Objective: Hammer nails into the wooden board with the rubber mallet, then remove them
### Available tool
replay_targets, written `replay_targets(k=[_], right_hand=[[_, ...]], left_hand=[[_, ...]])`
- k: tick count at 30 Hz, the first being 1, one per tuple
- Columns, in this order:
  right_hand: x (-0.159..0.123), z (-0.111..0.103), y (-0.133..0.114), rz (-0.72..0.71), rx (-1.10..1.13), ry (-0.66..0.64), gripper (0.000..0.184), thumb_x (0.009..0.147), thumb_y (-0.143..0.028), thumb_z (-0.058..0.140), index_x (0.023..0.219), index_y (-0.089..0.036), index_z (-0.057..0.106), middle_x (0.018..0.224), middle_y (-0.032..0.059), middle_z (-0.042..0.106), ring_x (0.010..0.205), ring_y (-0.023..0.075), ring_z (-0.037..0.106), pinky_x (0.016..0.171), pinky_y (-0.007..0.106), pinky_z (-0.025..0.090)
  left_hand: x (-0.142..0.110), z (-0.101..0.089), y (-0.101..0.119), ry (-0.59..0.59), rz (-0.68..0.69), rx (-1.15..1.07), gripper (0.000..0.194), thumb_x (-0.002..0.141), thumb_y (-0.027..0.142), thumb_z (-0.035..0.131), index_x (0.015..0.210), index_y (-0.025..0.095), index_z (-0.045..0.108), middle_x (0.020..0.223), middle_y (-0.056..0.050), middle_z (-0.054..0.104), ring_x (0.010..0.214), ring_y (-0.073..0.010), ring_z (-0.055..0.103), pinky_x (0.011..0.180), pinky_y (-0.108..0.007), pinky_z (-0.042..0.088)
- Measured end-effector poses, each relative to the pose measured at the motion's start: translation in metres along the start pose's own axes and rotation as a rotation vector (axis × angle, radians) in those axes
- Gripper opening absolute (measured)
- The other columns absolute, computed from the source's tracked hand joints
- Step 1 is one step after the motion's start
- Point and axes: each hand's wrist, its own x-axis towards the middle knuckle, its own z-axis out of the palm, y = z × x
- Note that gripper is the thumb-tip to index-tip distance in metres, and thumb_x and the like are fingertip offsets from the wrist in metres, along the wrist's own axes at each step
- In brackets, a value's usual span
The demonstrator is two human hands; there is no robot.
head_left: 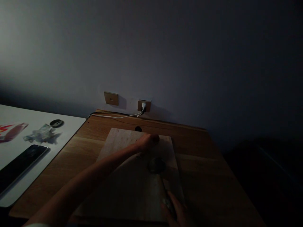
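A pale wooden board (132, 189) lies flat on the brown wooden table. Near its far edge runs a row of small dark points (127, 139), too small to tell whether they are nails or holes. My left hand (145, 142) reaches over the board's far right part with its fingers closed; whatever is in them is hidden. My right hand (176, 209), at the near right, is wrapped round the handle of a hammer (156, 165). The hammer's dark, blurred head hangs over or rests on the board, a little nearer to me than my left hand; which, I cannot tell.
The brown table (201, 176) stands against the wall. Behind it a white plug with cables sits in a wall socket (144, 106), beside another wall plate (111, 98). On the white table (68, 126) at left lie a phone (22, 165), crumpled plastic (42, 134) and a round dark object (56, 123).
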Motion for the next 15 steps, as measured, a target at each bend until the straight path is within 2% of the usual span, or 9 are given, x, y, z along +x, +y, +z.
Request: replay_targets(k=[3,6,15], right_hand=[[-0.001,0.007,0.001,0.093,-0.030,-0.081,0.051,0.092,-0.060,0.054,0.122,-0.025,0.074,0.104,0.0105,0.080,0.094,0.0286,0.077,0.080,0.031,0.060],[-0.002,0.012,0.000,0.146,-0.056,-0.126,0.060,0.090,-0.066,0.052,0.126,-0.023,0.073,0.100,0.0131,0.080,0.091,0.0306,0.077,0.078,0.033,0.060],[0.000,0.013,0.006,0.172,0.023,-0.125,0.061,0.086,-0.067,0.054,0.126,-0.024,0.073,0.110,0.0120,0.079,0.101,0.0294,0.074,0.088,0.033,0.058]], left_hand=[[0.015,0.010,0.002,-0.034,0.017,0.015,0.016,0.084,0.012,0.059,0.093,0.019,0.071,0.094,-0.003,0.074,0.084,-0.0160,0.067,0.074,-0.023,0.047],[0.021,0.017,0.002,-0.048,0.024,0.042,0.017,0.085,0.014,0.058,0.095,0.020,0.071,0.092,-0.003,0.074,0.083,-0.0168,0.067,0.075,-0.024,0.047],[0.016,0.021,-0.004,-0.025,0.035,0.072,0.010,0.087,0.015,0.060,0.093,0.019,0.067,0.091,-0.003,0.073,0.080,-0.0160,0.066,0.071,-0.022,0.044]])
